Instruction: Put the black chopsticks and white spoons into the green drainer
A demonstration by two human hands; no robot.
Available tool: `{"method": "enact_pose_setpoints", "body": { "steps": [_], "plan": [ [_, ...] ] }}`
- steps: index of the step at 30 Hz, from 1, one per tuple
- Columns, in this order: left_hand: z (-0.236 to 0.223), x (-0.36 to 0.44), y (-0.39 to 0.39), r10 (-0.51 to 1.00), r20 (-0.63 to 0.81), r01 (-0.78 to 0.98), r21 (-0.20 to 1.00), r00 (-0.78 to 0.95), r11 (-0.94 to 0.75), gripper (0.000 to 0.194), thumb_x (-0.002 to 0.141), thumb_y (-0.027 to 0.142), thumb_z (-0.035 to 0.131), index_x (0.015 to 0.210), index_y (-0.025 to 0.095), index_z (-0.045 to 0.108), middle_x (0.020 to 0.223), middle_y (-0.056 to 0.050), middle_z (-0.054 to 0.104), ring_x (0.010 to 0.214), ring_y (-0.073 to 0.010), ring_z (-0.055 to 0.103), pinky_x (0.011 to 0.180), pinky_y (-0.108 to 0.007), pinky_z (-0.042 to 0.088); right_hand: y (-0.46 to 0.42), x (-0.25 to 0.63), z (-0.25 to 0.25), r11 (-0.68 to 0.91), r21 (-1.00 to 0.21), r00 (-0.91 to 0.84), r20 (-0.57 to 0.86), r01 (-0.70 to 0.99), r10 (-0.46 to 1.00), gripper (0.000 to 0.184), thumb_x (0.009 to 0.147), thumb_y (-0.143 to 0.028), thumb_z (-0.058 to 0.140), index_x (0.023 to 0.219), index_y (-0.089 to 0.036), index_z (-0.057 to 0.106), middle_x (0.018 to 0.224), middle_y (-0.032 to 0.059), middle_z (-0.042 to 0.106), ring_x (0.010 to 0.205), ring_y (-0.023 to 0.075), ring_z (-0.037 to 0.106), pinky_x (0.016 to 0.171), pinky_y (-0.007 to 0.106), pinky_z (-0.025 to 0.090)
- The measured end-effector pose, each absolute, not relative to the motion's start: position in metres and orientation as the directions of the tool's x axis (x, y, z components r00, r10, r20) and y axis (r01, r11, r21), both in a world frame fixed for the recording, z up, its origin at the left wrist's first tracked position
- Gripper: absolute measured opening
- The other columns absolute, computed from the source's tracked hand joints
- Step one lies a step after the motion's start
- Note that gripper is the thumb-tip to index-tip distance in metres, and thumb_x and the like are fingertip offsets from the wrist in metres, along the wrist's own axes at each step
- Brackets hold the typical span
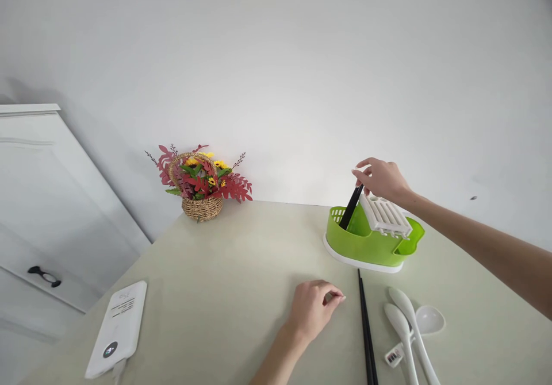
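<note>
A green cutlery caddy (357, 247) with a white base and a white slotted rack stands on the table, right of the middle. My right hand (383, 178) is above it, its fingers closed around the top ends of some black chopsticks (351, 208). These chopsticks lean to the right, their lower ends inside the caddy's left compartment. In front of the caddy, my left hand (313, 310) rests curled near the tabletop, thumb and fingers together, with nothing visible in them. Just to its right lies another pair of black chopsticks (366, 330).
White spoons (403, 319) and a white ladle-like bowl (430, 320) lie at the front right beside a small labelled tag (394, 355). A flower basket (202, 208) stands by the wall. At left are a white power bank (118, 327) with a cable and a white cabinet (56, 201).
</note>
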State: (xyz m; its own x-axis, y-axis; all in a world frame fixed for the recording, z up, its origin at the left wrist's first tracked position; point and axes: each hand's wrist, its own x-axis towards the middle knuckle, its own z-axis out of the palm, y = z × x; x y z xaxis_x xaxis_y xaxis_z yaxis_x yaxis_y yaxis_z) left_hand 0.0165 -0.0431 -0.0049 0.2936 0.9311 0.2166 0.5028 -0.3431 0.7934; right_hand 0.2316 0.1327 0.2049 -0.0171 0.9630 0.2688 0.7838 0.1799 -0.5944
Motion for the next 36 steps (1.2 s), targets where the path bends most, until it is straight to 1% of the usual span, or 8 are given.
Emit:
{"method": "enact_pose_setpoints", "body": {
  "steps": [7,12,14,18,22,28,34,36],
  "plan": [
    [-0.004,0.015,-0.044,0.928,0.231,0.504,0.787,0.292,-0.355,0.014,0.094,0.029,0.068,0.098,0.028,0.082,0.097,0.001,0.083,0.073,-0.0155,0.071,0.071,-0.025,0.050,0.080,0.219,0.231,0.413,-0.450,-0.235,0.399,0.792,0.886,0.022,0.101,-0.043,0.050,0.104,-0.025,0.062,0.077,0.0007,0.077,0.049,0.0138,0.063,0.051,0.028,0.049],
    [-0.001,0.014,-0.045,0.917,0.255,0.534,0.751,0.307,-0.388,0.019,0.097,0.034,0.063,0.098,0.026,0.080,0.093,0.000,0.082,0.070,-0.0152,0.070,0.068,-0.024,0.048,0.024,0.217,0.203,0.653,0.017,-0.612,0.368,0.757,0.700,0.028,0.102,-0.039,0.043,0.089,-0.026,0.064,0.065,0.0014,0.070,0.050,0.0149,0.055,0.053,0.030,0.033],
    [0.001,0.014,-0.046,0.909,0.267,0.557,0.724,0.320,-0.408,0.026,0.101,0.038,0.057,0.098,0.024,0.079,0.089,-0.002,0.082,0.065,-0.0147,0.068,0.066,-0.025,0.047,0.003,0.220,0.180,0.720,0.106,-0.720,0.246,0.686,0.649,0.036,0.104,-0.034,0.040,0.076,-0.024,0.060,0.062,0.0022,0.066,0.048,0.0139,0.051,0.052,0.030,0.027],
    [0.003,0.015,-0.047,0.896,0.295,0.583,0.682,0.333,-0.441,0.033,0.104,0.041,0.051,0.095,0.023,0.077,0.086,-0.002,0.081,0.059,-0.0135,0.064,0.064,-0.025,0.045,-0.026,0.230,0.132,0.698,0.067,-0.702,0.055,0.713,0.711,0.028,0.099,-0.026,0.049,0.076,-0.022,0.063,0.069,0.0054,0.070,0.055,0.0189,0.061,0.054,0.030,0.031],
    [0.002,0.014,-0.049,0.886,0.310,0.595,0.658,0.344,-0.461,0.030,0.102,0.038,0.052,0.093,0.022,0.076,0.086,-0.003,0.080,0.059,-0.0137,0.064,0.064,-0.025,0.046,-0.038,0.229,0.105,0.490,-0.093,-0.499,-0.173,0.866,0.849,0.025,0.097,-0.027,0.055,0.078,-0.022,0.070,0.085,0.0099,0.076,0.075,0.0269,0.072,0.062,0.033,0.042],
    [-0.002,0.014,-0.050,0.892,0.312,0.617,0.645,0.328,-0.452,0.024,0.098,0.029,0.055,0.092,0.023,0.077,0.085,-0.002,0.080,0.066,-0.0153,0.067,0.068,-0.026,0.048,-0.033,0.209,0.085,0.321,-0.050,-0.320,-0.328,0.946,0.889,0.027,0.096,-0.029,0.057,0.085,-0.012,0.075,0.103,0.0225,0.075,0.102,0.0392,0.073,0.083,0.044,0.051],
    [-0.001,0.014,-0.050,0.888,0.313,0.626,0.631,0.336,-0.459,0.025,0.099,0.032,0.055,0.091,0.023,0.077,0.082,-0.002,0.079,0.067,-0.0163,0.068,0.066,-0.026,0.046,-0.017,0.200,0.065,0.214,-0.152,-0.261,-0.488,0.965,0.833,0.038,0.093,-0.024,0.055,0.058,-0.015,0.065,0.062,0.0104,0.071,0.061,0.0240,0.075,0.066,0.032,0.055],
    [-0.001,0.014,-0.050,0.888,0.312,0.635,0.621,0.337,-0.459,0.025,0.099,0.032,0.055,0.091,0.023,0.077,0.081,-0.002,0.078,0.067,-0.0169,0.068,0.065,-0.027,0.045,-0.015,0.194,0.059,0.173,-0.180,-0.239,-0.472,0.968,0.849,0.043,0.095,-0.026,0.053,0.054,-0.016,0.062,0.060,0.0095,0.070,0.058,0.0223,0.075,0.065,0.030,0.055]
  ]
}}
